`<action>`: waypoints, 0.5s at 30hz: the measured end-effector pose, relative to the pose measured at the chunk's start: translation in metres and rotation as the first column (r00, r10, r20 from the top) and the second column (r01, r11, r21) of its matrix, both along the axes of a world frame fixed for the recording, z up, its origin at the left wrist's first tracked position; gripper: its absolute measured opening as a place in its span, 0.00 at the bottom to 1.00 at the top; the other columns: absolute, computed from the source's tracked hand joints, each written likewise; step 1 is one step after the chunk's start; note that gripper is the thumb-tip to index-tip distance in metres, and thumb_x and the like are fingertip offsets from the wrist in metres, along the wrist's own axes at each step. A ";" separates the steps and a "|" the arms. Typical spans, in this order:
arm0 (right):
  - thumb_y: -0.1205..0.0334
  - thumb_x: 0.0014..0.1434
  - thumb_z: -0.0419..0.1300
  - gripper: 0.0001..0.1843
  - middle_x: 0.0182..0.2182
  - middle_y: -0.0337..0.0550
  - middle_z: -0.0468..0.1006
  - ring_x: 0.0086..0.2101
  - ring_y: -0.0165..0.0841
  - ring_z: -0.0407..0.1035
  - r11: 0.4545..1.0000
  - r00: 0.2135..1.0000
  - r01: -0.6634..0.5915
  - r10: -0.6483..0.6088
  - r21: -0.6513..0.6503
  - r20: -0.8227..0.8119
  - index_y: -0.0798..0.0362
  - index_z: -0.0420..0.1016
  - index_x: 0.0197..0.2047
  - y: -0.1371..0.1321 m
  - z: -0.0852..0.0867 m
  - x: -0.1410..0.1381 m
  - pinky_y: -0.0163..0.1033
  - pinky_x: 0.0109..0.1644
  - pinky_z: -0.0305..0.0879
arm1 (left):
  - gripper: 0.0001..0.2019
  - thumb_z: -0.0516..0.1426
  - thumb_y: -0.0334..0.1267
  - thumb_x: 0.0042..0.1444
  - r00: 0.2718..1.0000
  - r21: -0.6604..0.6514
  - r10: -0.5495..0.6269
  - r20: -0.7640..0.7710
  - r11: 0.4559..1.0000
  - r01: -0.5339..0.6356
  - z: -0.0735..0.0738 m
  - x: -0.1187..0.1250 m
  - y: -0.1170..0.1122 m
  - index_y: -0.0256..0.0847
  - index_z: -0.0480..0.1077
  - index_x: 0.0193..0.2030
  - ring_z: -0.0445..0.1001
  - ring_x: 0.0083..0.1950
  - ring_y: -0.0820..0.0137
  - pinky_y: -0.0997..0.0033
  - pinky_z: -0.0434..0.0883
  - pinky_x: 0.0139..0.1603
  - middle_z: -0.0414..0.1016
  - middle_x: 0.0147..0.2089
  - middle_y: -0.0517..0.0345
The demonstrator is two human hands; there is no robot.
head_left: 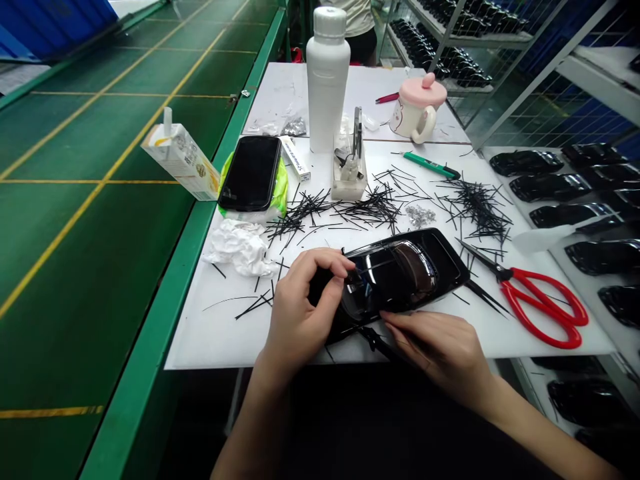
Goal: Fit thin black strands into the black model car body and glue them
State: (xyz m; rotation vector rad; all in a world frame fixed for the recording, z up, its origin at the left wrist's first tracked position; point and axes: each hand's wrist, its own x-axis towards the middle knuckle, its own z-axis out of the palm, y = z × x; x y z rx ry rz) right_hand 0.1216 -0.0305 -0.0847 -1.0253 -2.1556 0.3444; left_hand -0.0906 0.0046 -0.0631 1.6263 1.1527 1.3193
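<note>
The black shell lies on the counter. The left hand grips its end. The right hand pinches a thin tool at its near edge. Best hold the shell still and go slow.

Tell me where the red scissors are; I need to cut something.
In the head view, the red scissors lie on the white table near its right edge, just right of the black shell.

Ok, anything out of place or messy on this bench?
Yes. The drink carton sits tilted on the green rail left of the table, jutting over the belt. Thin black strips are strewn loose around the black shell, and a crumpled tissue lies beside the left hand.
</note>
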 end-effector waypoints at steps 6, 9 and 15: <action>0.74 0.64 0.59 0.09 0.25 0.40 0.81 0.22 0.28 0.73 0.999 0.998 0.027 -0.028 0.026 0.055 0.56 0.78 0.46 -0.002 -0.001 -0.001 0.33 0.29 0.69 | 0.07 0.53 0.27 0.64 1.000 0.008 -0.013 0.004 1.000 0.013 -0.001 -0.001 -0.001 0.44 0.66 0.38 0.74 0.52 0.67 0.61 0.70 0.60 0.76 0.42 0.56; 0.74 0.63 0.59 0.10 0.24 0.40 0.80 0.21 0.28 0.72 0.999 0.996 0.031 -0.035 0.043 0.086 0.57 0.77 0.46 -0.004 -0.001 -0.001 0.34 0.29 0.68 | 0.07 0.53 0.27 0.64 1.000 0.016 -0.021 0.003 1.000 0.021 -0.002 -0.002 -0.001 0.44 0.66 0.38 0.74 0.52 0.67 0.61 0.70 0.60 0.76 0.42 0.57; 0.73 0.64 0.58 0.10 0.29 0.43 0.84 0.25 0.31 0.77 0.999 0.996 0.035 -0.036 0.006 0.080 0.55 0.78 0.46 -0.003 0.001 -0.002 0.34 0.32 0.72 | 0.07 0.53 0.28 0.64 1.000 0.015 -0.014 -0.003 1.000 0.014 -0.001 -0.002 -0.002 0.44 0.66 0.37 0.74 0.52 0.66 0.60 0.70 0.58 0.77 0.42 0.56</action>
